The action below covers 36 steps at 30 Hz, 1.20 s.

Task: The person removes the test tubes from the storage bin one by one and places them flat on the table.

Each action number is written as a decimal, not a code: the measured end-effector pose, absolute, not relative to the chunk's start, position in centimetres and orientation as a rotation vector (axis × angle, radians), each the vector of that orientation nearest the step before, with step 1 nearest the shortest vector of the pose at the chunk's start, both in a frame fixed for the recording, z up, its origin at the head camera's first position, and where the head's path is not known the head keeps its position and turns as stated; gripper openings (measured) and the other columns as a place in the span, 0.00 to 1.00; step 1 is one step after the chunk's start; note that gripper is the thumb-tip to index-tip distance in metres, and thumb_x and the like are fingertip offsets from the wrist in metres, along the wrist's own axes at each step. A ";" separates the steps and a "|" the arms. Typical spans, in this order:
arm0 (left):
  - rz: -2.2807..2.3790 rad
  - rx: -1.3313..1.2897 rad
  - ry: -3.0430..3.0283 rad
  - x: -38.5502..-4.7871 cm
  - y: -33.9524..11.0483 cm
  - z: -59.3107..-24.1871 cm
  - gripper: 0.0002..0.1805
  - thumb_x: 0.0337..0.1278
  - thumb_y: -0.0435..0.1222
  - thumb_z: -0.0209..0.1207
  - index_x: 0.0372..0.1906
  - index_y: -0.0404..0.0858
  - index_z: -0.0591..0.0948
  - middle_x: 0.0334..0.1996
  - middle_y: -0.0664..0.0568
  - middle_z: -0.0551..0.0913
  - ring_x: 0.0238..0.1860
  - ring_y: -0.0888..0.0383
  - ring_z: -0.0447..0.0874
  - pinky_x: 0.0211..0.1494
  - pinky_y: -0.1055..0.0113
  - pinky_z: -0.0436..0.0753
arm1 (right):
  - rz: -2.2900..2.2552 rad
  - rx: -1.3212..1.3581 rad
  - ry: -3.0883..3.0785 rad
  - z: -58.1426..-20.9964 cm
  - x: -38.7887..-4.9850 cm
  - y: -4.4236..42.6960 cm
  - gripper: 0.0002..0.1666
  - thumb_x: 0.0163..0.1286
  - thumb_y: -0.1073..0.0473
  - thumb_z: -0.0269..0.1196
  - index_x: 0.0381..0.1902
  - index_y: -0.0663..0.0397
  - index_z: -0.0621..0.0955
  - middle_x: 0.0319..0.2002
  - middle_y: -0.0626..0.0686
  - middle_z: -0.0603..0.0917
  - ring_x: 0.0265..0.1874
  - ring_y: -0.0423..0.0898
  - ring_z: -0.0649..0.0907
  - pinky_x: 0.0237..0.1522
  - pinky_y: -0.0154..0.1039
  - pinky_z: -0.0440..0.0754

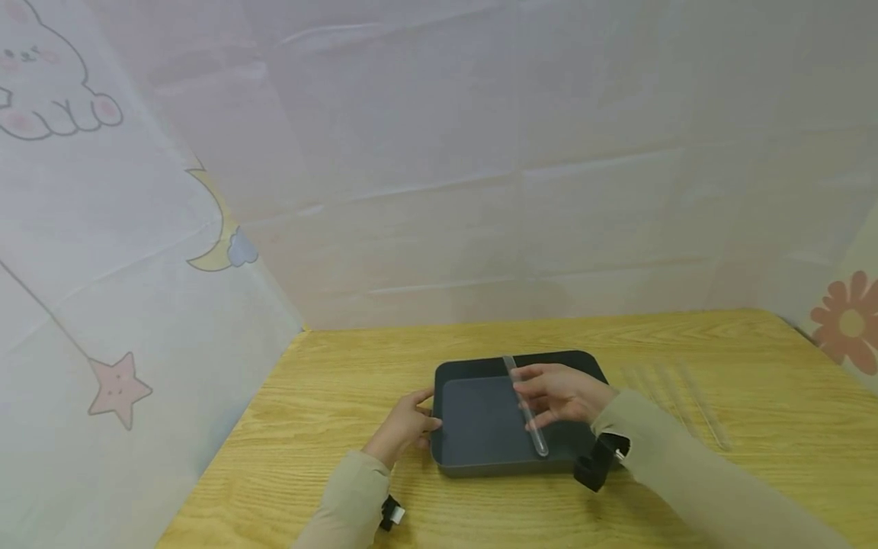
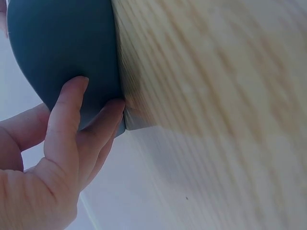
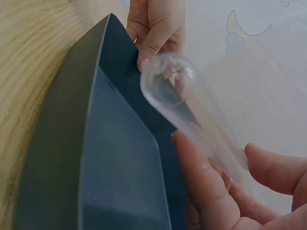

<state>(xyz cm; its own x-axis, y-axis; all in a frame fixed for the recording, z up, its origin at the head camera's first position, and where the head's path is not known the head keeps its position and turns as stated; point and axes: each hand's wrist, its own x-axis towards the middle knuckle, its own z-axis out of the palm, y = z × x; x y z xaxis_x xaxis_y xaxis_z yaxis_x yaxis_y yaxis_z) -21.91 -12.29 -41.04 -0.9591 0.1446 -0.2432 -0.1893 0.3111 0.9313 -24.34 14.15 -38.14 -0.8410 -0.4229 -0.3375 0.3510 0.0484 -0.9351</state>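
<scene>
A shallow dark blue-grey tray [image 1: 476,423] with rounded corners lies on the table. My left hand [image 1: 405,427] grips its left side; in the left wrist view fingers press the outer wall [image 2: 62,43], and in the right wrist view the thumb lies over the rim. Above the tray, my right hand [image 1: 565,393] pinches a clear test tube [image 1: 538,441] between thumb and fingers. The tube slants, its rounded end toward me. Close up in the right wrist view, the transparent tube [image 3: 196,110] looks hollow, with nothing visible inside.
Several more clear tubes [image 1: 703,404] lie side by side on the wooden table [image 1: 329,389], right of the tray and partly behind the right forearm. A pale printed cloth [image 1: 439,206] hangs behind the table and along its left side.
</scene>
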 end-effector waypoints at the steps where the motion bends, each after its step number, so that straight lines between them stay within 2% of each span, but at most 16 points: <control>1: 1.696 -0.038 2.297 -21.9 -12.3 -41.1 0.36 0.59 0.18 0.55 0.73 0.28 0.59 0.48 0.31 0.80 0.42 0.44 0.85 0.37 0.56 0.85 | -1.847 -0.080 1.788 -38.2 -24.3 14.2 0.33 0.75 0.66 0.53 0.73 0.67 0.56 0.39 0.56 0.74 0.36 0.49 0.77 0.44 0.56 0.81; 15: 1.708 -0.024 2.286 -21.8 -12.4 -41.0 0.36 0.59 0.18 0.54 0.73 0.28 0.58 0.48 0.31 0.80 0.40 0.44 0.85 0.36 0.57 0.84 | -1.872 -0.125 1.749 -38.3 -23.9 15.7 0.35 0.76 0.65 0.52 0.74 0.68 0.52 0.41 0.57 0.74 0.38 0.50 0.77 0.42 0.53 0.82; 26: 1.687 -0.033 2.315 -21.8 -12.4 -41.1 0.36 0.58 0.18 0.55 0.72 0.29 0.60 0.46 0.34 0.81 0.41 0.47 0.85 0.34 0.58 0.84 | -1.860 -0.141 1.783 -38.6 -23.6 16.8 0.36 0.76 0.65 0.52 0.74 0.68 0.51 0.49 0.60 0.72 0.51 0.59 0.74 0.46 0.58 0.80; 36: 1.686 -0.018 2.312 -21.8 -12.4 -41.0 0.36 0.59 0.18 0.55 0.73 0.28 0.58 0.46 0.33 0.80 0.42 0.44 0.85 0.34 0.58 0.84 | -1.865 -0.146 1.795 -38.8 -23.4 18.1 0.36 0.76 0.64 0.52 0.74 0.69 0.51 0.46 0.58 0.73 0.47 0.56 0.75 0.44 0.56 0.81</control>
<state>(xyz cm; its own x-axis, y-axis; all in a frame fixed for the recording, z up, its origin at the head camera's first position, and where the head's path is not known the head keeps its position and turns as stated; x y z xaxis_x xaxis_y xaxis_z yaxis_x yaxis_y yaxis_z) -21.81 -12.45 -41.05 -0.9610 0.1532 -0.2304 -0.1726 0.3189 0.9319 -23.41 18.05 -38.76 -0.8473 -0.4474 -0.2863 0.3032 0.0351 -0.9523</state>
